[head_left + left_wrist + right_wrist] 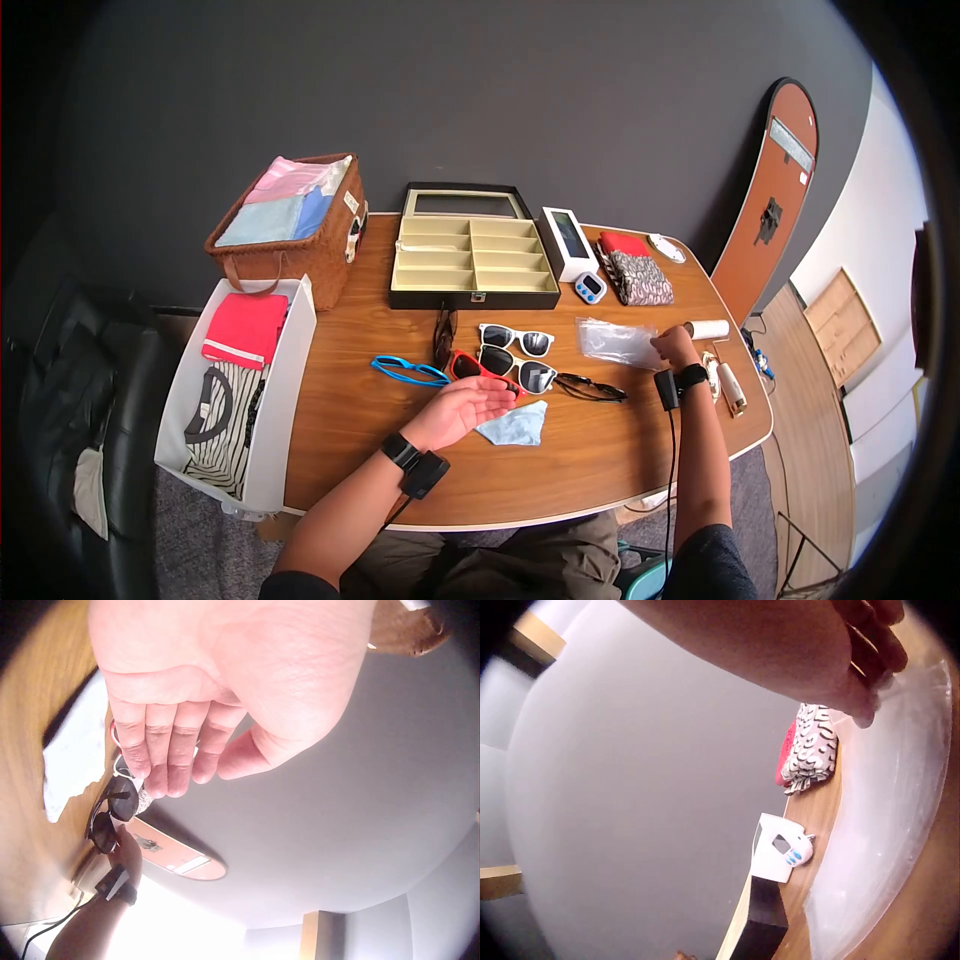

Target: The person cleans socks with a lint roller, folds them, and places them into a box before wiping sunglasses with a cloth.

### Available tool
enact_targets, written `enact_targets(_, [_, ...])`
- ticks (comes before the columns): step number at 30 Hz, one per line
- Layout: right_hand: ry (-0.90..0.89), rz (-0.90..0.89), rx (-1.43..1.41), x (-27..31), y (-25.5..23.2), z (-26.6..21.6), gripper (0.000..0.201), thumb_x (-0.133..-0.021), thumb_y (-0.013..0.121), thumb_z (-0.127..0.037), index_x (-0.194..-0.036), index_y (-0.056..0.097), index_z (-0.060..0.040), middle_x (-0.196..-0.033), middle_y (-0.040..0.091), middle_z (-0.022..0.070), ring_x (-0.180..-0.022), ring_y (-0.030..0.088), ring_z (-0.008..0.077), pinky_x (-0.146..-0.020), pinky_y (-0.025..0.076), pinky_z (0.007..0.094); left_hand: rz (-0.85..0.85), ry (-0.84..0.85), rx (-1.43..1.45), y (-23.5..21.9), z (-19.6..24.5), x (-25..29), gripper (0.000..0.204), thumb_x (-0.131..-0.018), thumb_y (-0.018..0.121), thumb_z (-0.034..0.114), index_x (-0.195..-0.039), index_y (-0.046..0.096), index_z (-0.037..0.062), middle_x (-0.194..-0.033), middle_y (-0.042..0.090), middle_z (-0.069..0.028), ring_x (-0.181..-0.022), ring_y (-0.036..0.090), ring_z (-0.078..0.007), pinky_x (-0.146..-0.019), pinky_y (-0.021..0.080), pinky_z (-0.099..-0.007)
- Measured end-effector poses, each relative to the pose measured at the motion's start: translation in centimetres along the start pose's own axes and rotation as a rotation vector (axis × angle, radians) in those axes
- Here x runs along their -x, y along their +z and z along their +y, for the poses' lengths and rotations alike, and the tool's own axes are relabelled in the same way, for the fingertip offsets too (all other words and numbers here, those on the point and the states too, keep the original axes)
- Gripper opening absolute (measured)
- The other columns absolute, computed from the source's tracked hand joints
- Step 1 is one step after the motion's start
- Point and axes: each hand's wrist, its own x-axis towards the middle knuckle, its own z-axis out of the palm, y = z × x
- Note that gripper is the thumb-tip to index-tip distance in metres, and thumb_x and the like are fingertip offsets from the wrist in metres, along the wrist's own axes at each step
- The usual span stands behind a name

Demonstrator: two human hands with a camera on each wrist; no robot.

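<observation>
My left hand (462,412) is turned palm up with its fingers extended and nothing in it. It hovers over the red sunglasses (466,366) and partly covers them; a light blue cloth (518,424) lies just to its right. At the right, my right hand (677,346) pinches the end of a clear plastic bag (877,795) between thumb and fingers. The bag stretches leftward over the wood. Between the hands are white sunglasses (516,340), cream-framed sunglasses (535,376) and black sunglasses (592,387). Blue glasses (408,371) and dark brown sunglasses (444,335) lie on the left.
An open compartment case (475,298) stands at the back, beside a white box (568,245), a blue-white timer (590,288) and a patterned pouch (641,278). A wicker basket (290,263) and white bin (281,400) hold folded cloth. A white roll (711,329) lies right.
</observation>
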Motion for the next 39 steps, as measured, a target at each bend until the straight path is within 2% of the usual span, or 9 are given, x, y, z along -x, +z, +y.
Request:
enact_targets(2, [0.010,-0.004,-0.168,2.7,-2.0,-2.8,0.020,-0.085,0.074,-0.018,-0.079,0.070,-0.0003,-0.067,0.071,0.0081,-0.056,0.067,0.0143,-0.047,0.049,0.0293,-0.009,0.005,0.008,-0.1,0.1,0.0,0.033,-0.098,0.047,0.003,-0.128,0.055,-0.0065,-0.128,0.064,-0.0230,-0.124,0.060,-0.0330,-0.112,0.045,-0.0454])
enact_targets(10, [-0.115,0.154,-0.264,3.5,-3.9,-4.1,0.016,-0.086,0.071,-0.010,-0.086,0.066,0.0043,-0.070,0.071,0.0118,-0.060,0.069,0.0176,-0.053,0.052,0.0292,-0.003,0.010,0.008,0.0,0.0,0.0,0.032,-0.098,0.048,0.003,-0.127,0.056,-0.0067,-0.128,0.064,-0.0228,-0.124,0.061,-0.0332,-0.112,0.045,-0.0458])
enact_targets(13, [-0.277,0.334,0.140,2.5,-3.2,-3.4,0.018,-0.086,0.070,-0.011,-0.090,0.064,0.0054,-0.070,0.070,0.0128,-0.066,0.069,0.0170,-0.059,0.054,0.0303,-0.010,0.019,0.020,-0.3,0.1,0.0,0.031,-0.098,0.048,0.004,-0.126,0.057,-0.0062,-0.127,0.064,-0.0226,-0.123,0.061,-0.0331,-0.112,0.045,-0.0460])
enact_targets(18, [-0.320,-0.069,-0.702,12.9,-7.0,-14.5,0.008,-0.098,0.060,-0.013,-0.095,0.062,-0.0060,-0.086,0.071,0.0057,-0.072,0.066,0.0127,-0.064,0.048,0.0257,-0.060,0.096,0.027,-0.3,0.0,0.1,0.033,-0.098,0.049,0.002,-0.130,0.055,-0.0038,-0.126,0.065,-0.0206,-0.122,0.062,-0.0314,-0.112,0.044,-0.0443])
enact_targets(20, [-0.455,-0.209,-0.841,18.6,-7.7,-19.4,0.005,-0.100,0.057,-0.011,-0.097,0.059,-0.0074,-0.092,0.073,0.0073,-0.077,0.069,0.0125,-0.067,0.050,0.0247,0.226,0.496,-0.527,1.4,0.3,0.4,0.041,-0.097,0.057,0.000,-0.136,0.049,-0.0004,-0.132,0.062,-0.0164,-0.125,0.059,-0.0290,-0.108,0.046,-0.0408])
enact_targets(26, [-0.552,-0.509,-1.072,23.7,-3.0,-23.9,0.004,-0.101,0.060,-0.009,-0.100,0.058,-0.0056,-0.097,0.075,0.0116,-0.086,0.073,0.0167,-0.071,0.056,0.0260,0.338,1.180,-1.655,4.6,1.9,2.7,0.112,-0.068,0.092,0.041,-0.155,0.029,0.0094,-0.154,0.037,-0.0217,-0.139,0.042,-0.0387,-0.117,0.030,-0.0543])
enact_targets(31, [-0.383,-0.796,-1.155,23.8,5.3,-22.6,0.008,-0.101,0.061,-0.013,-0.103,0.058,-0.0064,-0.104,0.074,0.0135,-0.091,0.073,0.0202,-0.079,0.058,0.0303,0.446,1.180,-1.879,4.5,1.4,2.2,0.122,-0.065,0.092,0.047,-0.158,0.023,0.0102,-0.152,0.037,-0.0229,-0.141,0.039,-0.0419,-0.116,0.025,-0.0621])
enact_targets(33, [-0.364,-0.871,-1.188,24.0,8.1,-21.4,0.009,-0.102,0.061,-0.015,-0.104,0.058,-0.0064,-0.106,0.073,0.0123,-0.094,0.073,0.0206,-0.081,0.057,0.0307,0.411,0.913,-2.016,4.1,1.1,1.9,0.114,-0.065,0.090,0.041,-0.155,0.029,0.0091,-0.145,0.046,-0.0198,-0.136,0.045,-0.0376,-0.117,0.026,-0.0610])
enact_targets(39, [-0.281,-0.990,-1.389,23.6,11.4,-19.3,0.018,-0.105,0.058,-0.021,-0.110,0.062,-0.0042,-0.101,0.071,0.0063,-0.089,0.070,0.0168,-0.081,0.054,0.0281,0.369,0.680,-1.983,4.0,1.0,1.8,0.086,-0.065,0.083,0.022,-0.142,0.049,0.0078,-0.112,0.059,-0.0120,-0.108,0.056,-0.0315,-0.101,0.037,-0.0485])
